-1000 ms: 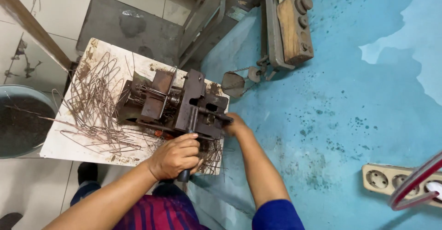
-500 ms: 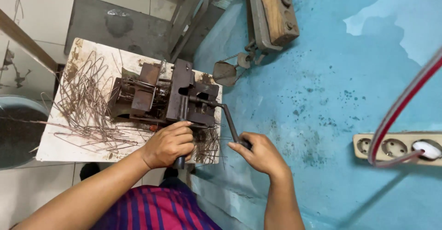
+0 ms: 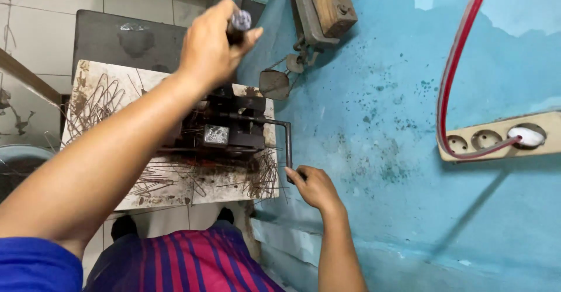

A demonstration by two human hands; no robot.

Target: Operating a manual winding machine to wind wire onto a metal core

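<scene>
A dark metal bending machine (image 3: 225, 129) sits on a white, stained board (image 3: 99, 76) strewn with several bent rusty wires (image 3: 93, 102). My left hand (image 3: 211, 45) is raised high above the machine, fist closed around the top of a dark lever handle (image 3: 239, 23). My right hand (image 3: 312, 186) grips the lower end of a black crank (image 3: 287, 146) that sticks out of the machine's right side, close to the blue wall (image 3: 380, 111).
A wooden block device (image 3: 324, 3) with a hanging metal plate (image 3: 274, 83) is fixed to the wall above. A power strip (image 3: 497, 137) with a white plug and a red cable (image 3: 459, 58) hangs at right. A grey bucket (image 3: 17, 166) stands at left, tiled floor behind.
My left hand has swung the lever up from low on the machine's front to well above it. My right hand has followed the crank down and outward. The view shifted right.
</scene>
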